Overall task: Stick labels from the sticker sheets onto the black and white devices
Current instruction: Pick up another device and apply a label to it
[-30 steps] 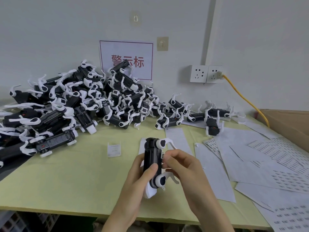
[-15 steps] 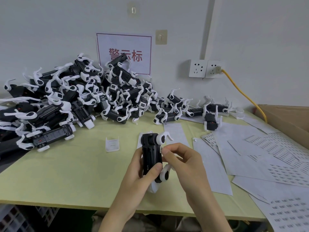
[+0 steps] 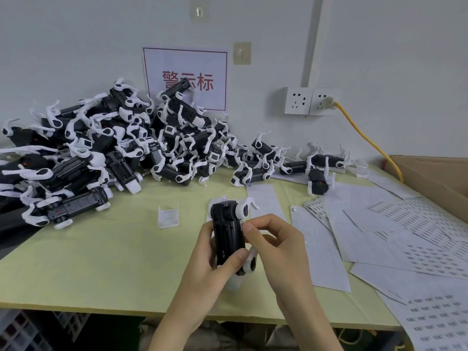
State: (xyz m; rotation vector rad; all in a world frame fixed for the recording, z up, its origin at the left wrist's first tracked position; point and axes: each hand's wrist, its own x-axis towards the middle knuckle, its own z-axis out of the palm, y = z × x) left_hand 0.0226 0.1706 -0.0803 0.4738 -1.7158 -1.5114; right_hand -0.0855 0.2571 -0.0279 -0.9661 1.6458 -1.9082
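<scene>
Left grip point(image 3: 215, 266) clasping device point(image 3: 228, 231), long axis pointing away, right grip point(image 3: 276, 247) pinching its side

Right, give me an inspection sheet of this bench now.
Surface: yellow-green table.
Job's things: held device upright; pile of devices rear left; sticker sheets spread right.
Clutter: small white part near the pile; cardboard box far right.
Hands: left hand grips the held device; right hand pinches its right edge.
Cables: yellow cable plugged into wall socket.
Surroundings: white wall, red-lettered sign.
</scene>
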